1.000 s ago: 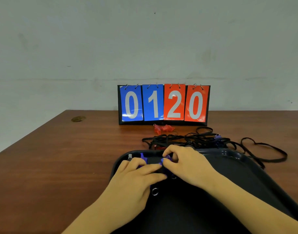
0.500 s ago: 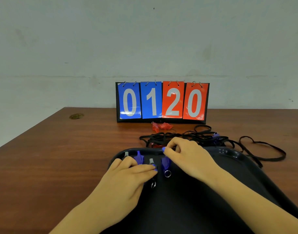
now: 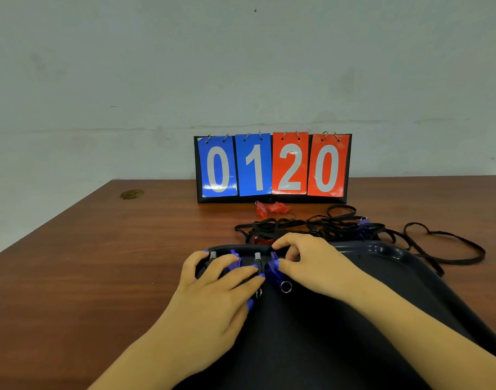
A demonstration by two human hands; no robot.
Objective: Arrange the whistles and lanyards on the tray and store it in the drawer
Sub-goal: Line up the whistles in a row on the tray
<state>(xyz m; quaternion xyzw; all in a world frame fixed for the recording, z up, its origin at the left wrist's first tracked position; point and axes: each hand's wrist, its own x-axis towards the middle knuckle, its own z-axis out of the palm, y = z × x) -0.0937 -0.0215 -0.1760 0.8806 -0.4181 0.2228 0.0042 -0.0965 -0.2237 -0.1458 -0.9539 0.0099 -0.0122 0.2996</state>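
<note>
While both hands work at the far-left corner of the black tray (image 3: 387,253) on the tabletop (image 3: 100,263), the left hand (image 3: 215,288) lies flat, fingers straight, over blue whistles (image 3: 235,263). Just right, the right hand (image 3: 311,263) has its grip pinched on another blue whistle (image 3: 274,267). Behind the tray lie red whistles (image 3: 272,207), a scoreboard (image 3: 273,167), then tangled black lanyards (image 3: 353,229).

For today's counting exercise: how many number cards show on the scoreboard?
4. On the scoreboard, left to right: blue 0, blue 1, red 2, red 0. Cards flipped behind these may be hidden.
</note>
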